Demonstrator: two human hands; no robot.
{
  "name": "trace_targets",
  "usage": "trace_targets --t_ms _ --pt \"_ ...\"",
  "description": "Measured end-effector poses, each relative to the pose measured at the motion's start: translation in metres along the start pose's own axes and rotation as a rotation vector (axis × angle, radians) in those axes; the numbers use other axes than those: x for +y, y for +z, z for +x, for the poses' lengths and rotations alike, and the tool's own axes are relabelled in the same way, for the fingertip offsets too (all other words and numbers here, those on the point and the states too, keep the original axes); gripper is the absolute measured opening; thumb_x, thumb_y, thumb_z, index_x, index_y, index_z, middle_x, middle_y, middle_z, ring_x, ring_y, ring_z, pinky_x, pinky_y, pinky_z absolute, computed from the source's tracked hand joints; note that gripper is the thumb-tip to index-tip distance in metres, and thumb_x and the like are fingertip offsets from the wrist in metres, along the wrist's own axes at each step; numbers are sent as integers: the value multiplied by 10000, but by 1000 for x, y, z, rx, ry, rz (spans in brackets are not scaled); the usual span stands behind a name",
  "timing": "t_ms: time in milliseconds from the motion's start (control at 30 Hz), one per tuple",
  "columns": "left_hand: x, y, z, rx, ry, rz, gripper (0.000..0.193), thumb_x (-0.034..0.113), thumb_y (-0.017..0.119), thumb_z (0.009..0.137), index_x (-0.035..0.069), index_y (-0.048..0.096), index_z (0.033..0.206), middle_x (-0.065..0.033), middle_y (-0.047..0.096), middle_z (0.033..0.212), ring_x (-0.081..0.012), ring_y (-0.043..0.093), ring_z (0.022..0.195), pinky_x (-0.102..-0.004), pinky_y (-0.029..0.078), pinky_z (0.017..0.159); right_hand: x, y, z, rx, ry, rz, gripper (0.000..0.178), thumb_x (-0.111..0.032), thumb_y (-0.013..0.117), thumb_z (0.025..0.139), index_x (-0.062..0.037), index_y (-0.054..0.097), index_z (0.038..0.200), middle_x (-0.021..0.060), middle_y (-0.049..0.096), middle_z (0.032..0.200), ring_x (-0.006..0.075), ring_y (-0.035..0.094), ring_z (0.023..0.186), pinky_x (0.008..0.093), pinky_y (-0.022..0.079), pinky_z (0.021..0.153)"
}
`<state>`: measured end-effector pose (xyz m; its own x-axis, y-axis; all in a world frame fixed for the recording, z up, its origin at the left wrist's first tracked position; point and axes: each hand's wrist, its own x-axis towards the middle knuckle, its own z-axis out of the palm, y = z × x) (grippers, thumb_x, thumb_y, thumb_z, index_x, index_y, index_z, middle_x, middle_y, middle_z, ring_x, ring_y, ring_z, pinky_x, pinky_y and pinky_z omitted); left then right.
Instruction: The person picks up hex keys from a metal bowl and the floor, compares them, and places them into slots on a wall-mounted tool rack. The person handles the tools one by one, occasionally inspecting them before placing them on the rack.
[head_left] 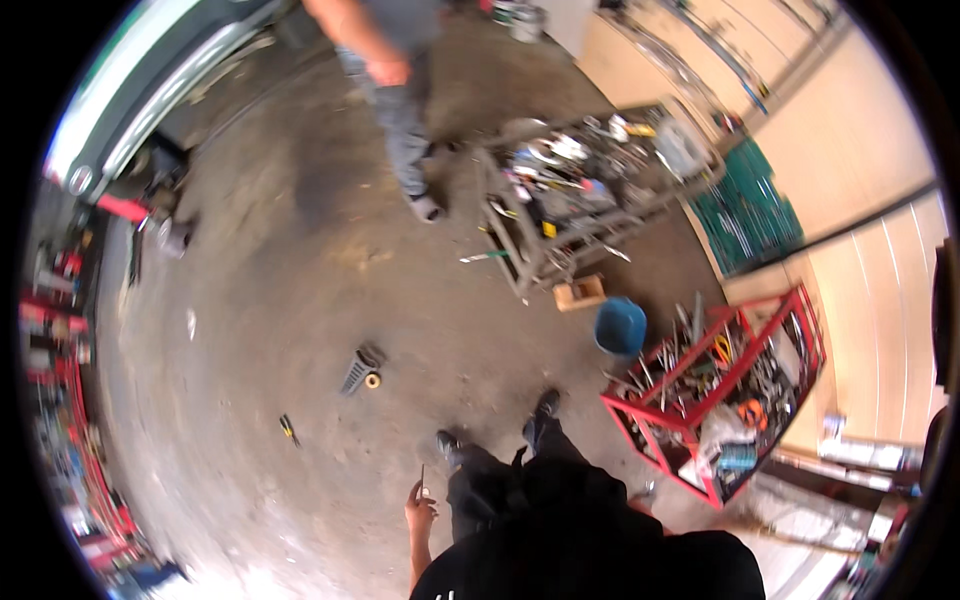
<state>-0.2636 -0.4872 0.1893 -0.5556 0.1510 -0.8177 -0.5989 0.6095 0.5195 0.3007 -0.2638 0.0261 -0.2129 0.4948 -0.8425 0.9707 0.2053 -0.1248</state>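
The left hand (420, 510) grips a slender dark rod (423, 475) beside the left leg, its tip pointing far, probably so that it clears the clothing. The right hand (641, 506) is mostly hidden behind the body, so I cannot tell its grip. The red cart (650, 413) stands near right, presumably for easy reach to its jumbled tools (722, 350).

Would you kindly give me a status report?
Left hand holding thin dark rod. Right hand mostly hidden. Slender yellow-and-black tool on floor, leftward.
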Motion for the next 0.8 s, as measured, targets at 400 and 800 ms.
trace_targets --t_ms 400,800 --pt "6 -169 24 229 318 391 293 222 438 944 94 551 1182 -215 650 756 -352 651 737 -433 499 675 -398 -127 6 253 -319 598 275 -290 603 862 -38 633 970 101 667 891 205 634 812 327 498 731" --pt "323 -114 36 -361 767 258 150 163 481 954 34 524 1016 -63 518 602 -128 487 523 -286 372 485 -693 -241 -29 246 -1181 269 247 -231 586 893 -63 585 1074 175 621 975 378 599 890 444 481 748"
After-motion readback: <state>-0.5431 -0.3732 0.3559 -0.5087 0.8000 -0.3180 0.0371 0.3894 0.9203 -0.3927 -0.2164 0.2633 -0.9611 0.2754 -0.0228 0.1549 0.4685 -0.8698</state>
